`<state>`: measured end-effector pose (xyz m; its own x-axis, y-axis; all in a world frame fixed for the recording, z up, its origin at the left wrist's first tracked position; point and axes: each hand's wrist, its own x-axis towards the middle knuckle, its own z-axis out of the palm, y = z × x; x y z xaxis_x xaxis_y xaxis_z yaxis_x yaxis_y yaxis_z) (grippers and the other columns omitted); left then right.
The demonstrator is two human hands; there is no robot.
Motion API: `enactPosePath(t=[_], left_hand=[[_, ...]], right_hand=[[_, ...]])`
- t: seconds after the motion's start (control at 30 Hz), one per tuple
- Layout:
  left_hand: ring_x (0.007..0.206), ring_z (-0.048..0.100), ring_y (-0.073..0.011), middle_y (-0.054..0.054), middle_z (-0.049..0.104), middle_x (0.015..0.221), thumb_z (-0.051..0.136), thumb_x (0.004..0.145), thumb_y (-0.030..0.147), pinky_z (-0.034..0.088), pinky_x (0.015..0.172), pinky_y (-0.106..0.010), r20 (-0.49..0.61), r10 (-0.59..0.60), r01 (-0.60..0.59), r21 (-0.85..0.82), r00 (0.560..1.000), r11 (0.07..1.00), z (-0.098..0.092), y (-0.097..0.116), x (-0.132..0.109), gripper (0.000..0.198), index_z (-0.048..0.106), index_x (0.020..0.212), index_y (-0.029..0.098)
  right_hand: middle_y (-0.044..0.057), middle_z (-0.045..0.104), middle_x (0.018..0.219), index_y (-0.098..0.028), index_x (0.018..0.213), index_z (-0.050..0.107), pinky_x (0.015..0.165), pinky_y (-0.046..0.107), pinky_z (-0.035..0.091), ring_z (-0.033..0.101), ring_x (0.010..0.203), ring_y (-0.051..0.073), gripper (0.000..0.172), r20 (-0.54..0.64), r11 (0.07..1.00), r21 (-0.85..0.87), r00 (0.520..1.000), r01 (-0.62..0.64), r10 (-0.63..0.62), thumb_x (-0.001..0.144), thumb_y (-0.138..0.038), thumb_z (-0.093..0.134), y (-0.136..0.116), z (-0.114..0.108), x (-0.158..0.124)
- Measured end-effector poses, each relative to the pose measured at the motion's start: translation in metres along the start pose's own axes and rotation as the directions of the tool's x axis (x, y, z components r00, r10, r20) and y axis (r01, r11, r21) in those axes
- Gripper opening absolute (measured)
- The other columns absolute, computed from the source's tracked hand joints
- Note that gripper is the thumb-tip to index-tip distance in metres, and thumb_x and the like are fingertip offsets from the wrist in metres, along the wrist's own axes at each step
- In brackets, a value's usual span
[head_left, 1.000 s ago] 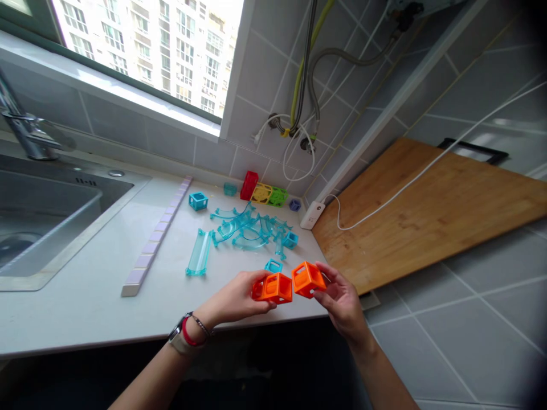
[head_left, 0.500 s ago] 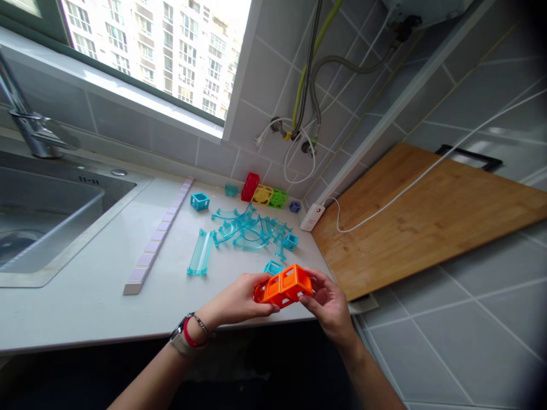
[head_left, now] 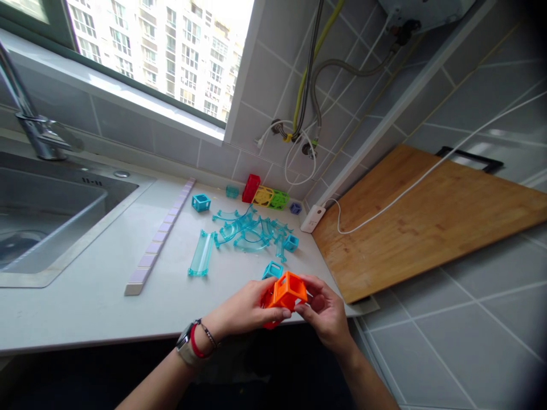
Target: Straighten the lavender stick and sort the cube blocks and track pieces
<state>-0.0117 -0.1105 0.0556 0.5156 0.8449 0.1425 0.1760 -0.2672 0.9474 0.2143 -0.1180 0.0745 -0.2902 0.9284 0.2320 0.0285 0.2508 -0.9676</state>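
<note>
My left hand (head_left: 252,307) grips orange open-frame toy blocks (head_left: 289,289) between thumb and fingers, above the counter's front edge. My right hand (head_left: 327,310) pinches the right end of the same blocks with thumb and fingertips. The left hand hides part of the orange piece, and a square window faces up toward me. Just behind it on the counter sits a turquoise frame cube (head_left: 272,271). Farther back lies a pile of clear turquoise track pieces (head_left: 252,230), with another turquoise cube (head_left: 291,243) at its right side.
A straight track piece (head_left: 201,253), a turquoise cube (head_left: 200,202) and a long lilac strip (head_left: 160,236) lie on the left. Red (head_left: 250,188), yellow (head_left: 263,196) and green blocks (head_left: 279,199) line the wall. A wooden board (head_left: 427,222) leans right; the sink (head_left: 123,199) is left.
The orange blocks have turned and tilted, so one end faces me more and less of their length shows. My left hand has moved slightly right and covers more of them.
</note>
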Motion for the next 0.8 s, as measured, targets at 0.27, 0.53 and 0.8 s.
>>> enactPosePath(t=[0.27, 0.53, 0.8], left_hand=[[0.072, 0.049, -0.0134, 0.001, 0.061, 0.084, 0.063, 0.092, 0.052, 0.038, 0.065, -0.025, -0.111, 0.053, -0.06, -0.062, 0.992, 0.996, 0.007, 0.003, 0.001, 0.039, 0.06, 0.104, 0.016], [0.074, 0.054, -0.0149, -0.001, 0.065, 0.084, 0.065, 0.089, 0.057, 0.043, 0.068, -0.025, -0.134, 0.007, -0.018, -0.085, 0.991, 0.996, 0.008, 0.004, 0.0, 0.043, 0.063, 0.1, 0.016], [0.079, 0.07, -0.0259, -0.014, 0.072, 0.096, 0.043, 0.087, 0.082, 0.056, 0.07, -0.036, -0.174, -0.198, 0.015, -0.713, 0.965, 0.701, 0.022, -0.011, 0.011, 0.078, 0.06, 0.115, 0.011]], right_hand=[[0.007, 0.067, 0.127, -0.03, 0.125, 0.068, 0.096, 0.038, 0.058, 0.066, 0.116, 0.026, 0.047, -0.011, 1.0, 0.022, 1.0, -0.015, 0.015, 0.081, -0.025, 0.084, 0.0, 0.005, 0.005], [0.007, 0.071, 0.124, -0.029, 0.123, 0.067, 0.096, 0.038, 0.057, 0.068, 0.115, 0.026, 0.044, -0.002, 0.995, 0.055, 0.996, -0.087, 0.088, 0.082, -0.031, 0.084, -0.005, 0.006, 0.005], [0.011, 0.063, 0.135, -0.032, 0.145, 0.049, 0.103, 0.047, 0.054, 0.063, 0.12, 0.027, 0.064, -0.009, 0.994, -0.02, 0.994, -0.105, 0.105, 0.088, -0.042, 0.077, 0.003, 0.019, -0.002]])
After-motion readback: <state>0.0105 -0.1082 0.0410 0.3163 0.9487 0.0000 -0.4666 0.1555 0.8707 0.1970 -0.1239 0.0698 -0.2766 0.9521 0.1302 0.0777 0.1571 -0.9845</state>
